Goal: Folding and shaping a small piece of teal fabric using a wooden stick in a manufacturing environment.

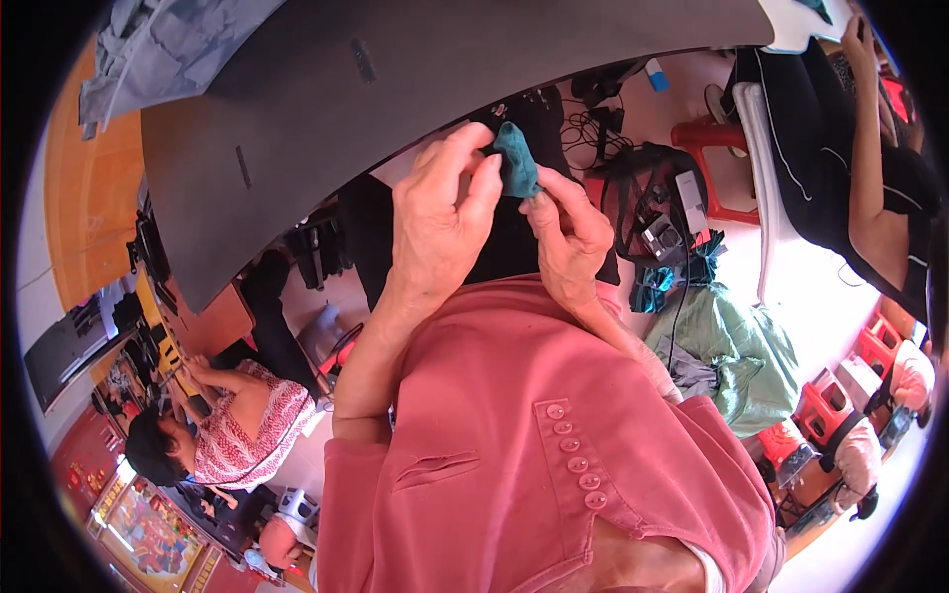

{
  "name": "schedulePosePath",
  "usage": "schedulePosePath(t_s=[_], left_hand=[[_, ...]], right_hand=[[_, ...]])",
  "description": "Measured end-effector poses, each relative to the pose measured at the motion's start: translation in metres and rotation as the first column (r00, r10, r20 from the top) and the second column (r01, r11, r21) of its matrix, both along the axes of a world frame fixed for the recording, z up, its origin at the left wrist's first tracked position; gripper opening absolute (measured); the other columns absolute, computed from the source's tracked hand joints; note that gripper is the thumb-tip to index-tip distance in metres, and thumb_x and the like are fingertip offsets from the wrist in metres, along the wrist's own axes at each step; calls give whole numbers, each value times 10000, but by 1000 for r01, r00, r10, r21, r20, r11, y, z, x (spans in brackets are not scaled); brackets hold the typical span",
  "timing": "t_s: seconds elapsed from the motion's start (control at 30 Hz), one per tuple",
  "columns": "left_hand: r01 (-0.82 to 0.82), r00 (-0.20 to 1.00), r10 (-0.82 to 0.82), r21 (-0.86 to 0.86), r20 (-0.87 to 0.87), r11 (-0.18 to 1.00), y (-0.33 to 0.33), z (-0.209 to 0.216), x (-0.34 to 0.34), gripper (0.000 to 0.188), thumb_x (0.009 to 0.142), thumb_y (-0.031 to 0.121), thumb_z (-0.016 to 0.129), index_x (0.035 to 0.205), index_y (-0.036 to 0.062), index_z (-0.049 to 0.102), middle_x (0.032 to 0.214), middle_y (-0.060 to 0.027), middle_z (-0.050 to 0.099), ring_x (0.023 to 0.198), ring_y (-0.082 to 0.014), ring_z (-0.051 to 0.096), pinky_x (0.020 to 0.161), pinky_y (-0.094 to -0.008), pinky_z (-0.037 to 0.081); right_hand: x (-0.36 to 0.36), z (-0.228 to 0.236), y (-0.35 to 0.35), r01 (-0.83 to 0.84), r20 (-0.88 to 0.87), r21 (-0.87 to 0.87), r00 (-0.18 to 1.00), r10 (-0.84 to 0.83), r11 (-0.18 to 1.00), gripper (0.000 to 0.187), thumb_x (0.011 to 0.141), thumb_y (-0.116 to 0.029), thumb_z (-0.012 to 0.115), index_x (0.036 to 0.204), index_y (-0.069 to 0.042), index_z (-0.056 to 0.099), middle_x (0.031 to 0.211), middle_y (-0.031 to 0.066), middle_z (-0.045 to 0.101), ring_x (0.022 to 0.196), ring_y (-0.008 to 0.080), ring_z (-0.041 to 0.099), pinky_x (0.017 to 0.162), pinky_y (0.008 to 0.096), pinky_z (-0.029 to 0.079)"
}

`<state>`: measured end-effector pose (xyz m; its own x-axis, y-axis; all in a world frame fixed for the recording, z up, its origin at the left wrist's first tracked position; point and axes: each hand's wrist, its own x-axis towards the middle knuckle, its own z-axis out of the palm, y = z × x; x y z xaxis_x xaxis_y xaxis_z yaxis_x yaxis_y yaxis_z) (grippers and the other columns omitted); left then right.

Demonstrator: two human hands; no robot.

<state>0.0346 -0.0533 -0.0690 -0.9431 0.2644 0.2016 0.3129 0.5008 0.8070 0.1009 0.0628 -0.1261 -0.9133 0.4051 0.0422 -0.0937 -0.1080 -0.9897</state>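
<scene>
A small teal fabric piece (516, 163), shaped like a little pouch, is held up in front of my body near the table edge. My right hand (571, 235) pinches its lower end between thumb and fingertips. Just to the left of the cloth, my left hand (440, 212) has its thumb and forefinger parted and bent, with a gap between them. The left thumb tip comes close to the cloth; whether it touches I cannot tell.
Ahead lies a dark grey table (415, 74) with a clear bag of grey cloth (178, 59) at its far left. To the right are a black bag (643, 198), a red stool (717, 168) and a green sack (736, 356). Other people sit on both sides.
</scene>
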Motion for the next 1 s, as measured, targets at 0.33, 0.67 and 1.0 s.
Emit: schedulePosePath(t_s=[0.33,0.67,1.0], left_hand=[[32,994,-23,78,-107,996,-1,-8,-2,106,769,-34,580,874,-31,585,745,-133,591,694,-277,578,653,-348,462],[83,975,-75,31,-208,996,-2,-9,-1,111,742,-51,573,853,-42,583,746,-132,581,710,-284,577,655,-360,463],[156,933,-161,-41,-322,987,3,-14,-8,138,698,-63,575,835,-50,567,755,-144,563,741,-293,572,649,-352,465]], right_hand=[[-3,-5,-7,-28,-108,129,993,42,991,232,885,-1,556,1109,-8,613,767,27,601,594,41,505,506,167,377],[0,3,-7,-112,52,-443,987,150,890,212,850,21,599,1059,8,630,807,44,607,615,45,504,499,166,381],[-5,-2,-1,-29,-23,-88,999,27,996,200,866,-3,596,1063,-5,628,756,19,574,578,46,447,485,173,330]])
